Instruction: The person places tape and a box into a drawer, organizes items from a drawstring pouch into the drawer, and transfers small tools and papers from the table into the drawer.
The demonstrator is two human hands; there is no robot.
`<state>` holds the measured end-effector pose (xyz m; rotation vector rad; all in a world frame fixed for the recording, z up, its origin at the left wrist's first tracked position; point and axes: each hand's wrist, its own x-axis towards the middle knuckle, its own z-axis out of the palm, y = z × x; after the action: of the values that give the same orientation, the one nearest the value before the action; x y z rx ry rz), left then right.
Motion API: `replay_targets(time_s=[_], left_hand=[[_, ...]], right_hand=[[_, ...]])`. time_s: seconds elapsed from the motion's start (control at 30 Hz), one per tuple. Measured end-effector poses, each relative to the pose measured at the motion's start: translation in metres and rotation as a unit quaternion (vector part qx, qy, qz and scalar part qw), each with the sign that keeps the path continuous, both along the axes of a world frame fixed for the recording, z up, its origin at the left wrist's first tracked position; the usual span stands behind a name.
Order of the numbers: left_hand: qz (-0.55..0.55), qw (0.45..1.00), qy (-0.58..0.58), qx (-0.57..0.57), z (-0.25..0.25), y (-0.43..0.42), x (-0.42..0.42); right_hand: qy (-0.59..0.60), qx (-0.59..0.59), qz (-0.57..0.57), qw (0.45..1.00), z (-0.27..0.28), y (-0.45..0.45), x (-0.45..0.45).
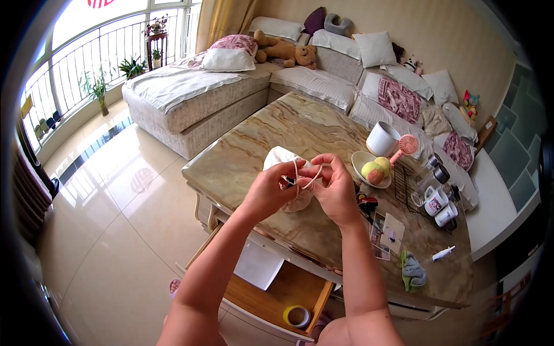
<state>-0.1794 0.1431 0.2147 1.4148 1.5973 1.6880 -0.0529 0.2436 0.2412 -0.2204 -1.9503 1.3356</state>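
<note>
Drawstring pouch of rounded off-white cloth [281,157] was over brown marbled stone surface [271,130], near front edge; left hand [271,187] and right hand [336,190] pinched its thin pale cord [296,168]. I judged it light, floppy; neck grip best.

Wide railed glass window [109,29]: far left, daylight source, blown out to white.
Glossy cream floor tiles [115,225]: left, glare and reflections.
Brown-veined marble tabletop [254,144]: bright, soft sheen.
Left hand [268,187], right hand [336,189]: sharp.
Frame edges: black, curved; near right smeared.
</note>
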Motion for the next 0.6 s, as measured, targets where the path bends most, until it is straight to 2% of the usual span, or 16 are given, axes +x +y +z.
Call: replay_targets(time_s=[0.1, 0.17, 0.23, 0.37, 0.43, 0.47, 0.5, 0.57, 0.6], left_hand=[[-0.004, 0.998, 0.037, 0.040, -0.005, 0.002, 0.003], [-0.011, 0.999, 0.025, 0.031, -0.004, 0.002, 0.003], [-0.033, 0.999, 0.021, 0.030, -0.004, 0.001, 0.000], [-0.037, 0.999, 0.027, -0.008, -0.006, -0.005, -0.015], [-0.048, 0.999, -0.025, 0.001, -0.012, -0.008, -0.032], [-0.035, 0.999, 0.005, 0.012, -0.013, -0.013, -0.039], [-0.002, 0.998, 0.059, -0.026, -0.013, -0.020, -0.048], [0.000, 0.980, 0.110, -0.168, 0.002, -0.039, -0.053], [0.001, 0.979, 0.111, -0.170, 0.003, -0.044, -0.057]], right_hand=[[-0.030, 0.013, -0.015, 0.999, -0.002, 0.001, -0.001], [-0.032, 0.009, -0.015, 0.999, -0.002, 0.001, 0.000], [-0.092, 0.050, -0.059, 0.993, 0.008, -0.003, 0.007], [-0.088, 0.107, -0.094, 0.986, 0.012, 0.006, 0.015], [-0.119, 0.209, -0.204, 0.949, 0.003, 0.023, 0.016], [-0.105, 0.198, -0.218, 0.950, -0.007, 0.036, 0.017], [-0.127, 0.191, -0.252, 0.940, -0.010, 0.044, 0.020], [-0.131, 0.133, -0.220, 0.957, -0.026, 0.063, 0.025], [-0.130, 0.132, -0.219, 0.958, -0.026, 0.063, 0.024]])
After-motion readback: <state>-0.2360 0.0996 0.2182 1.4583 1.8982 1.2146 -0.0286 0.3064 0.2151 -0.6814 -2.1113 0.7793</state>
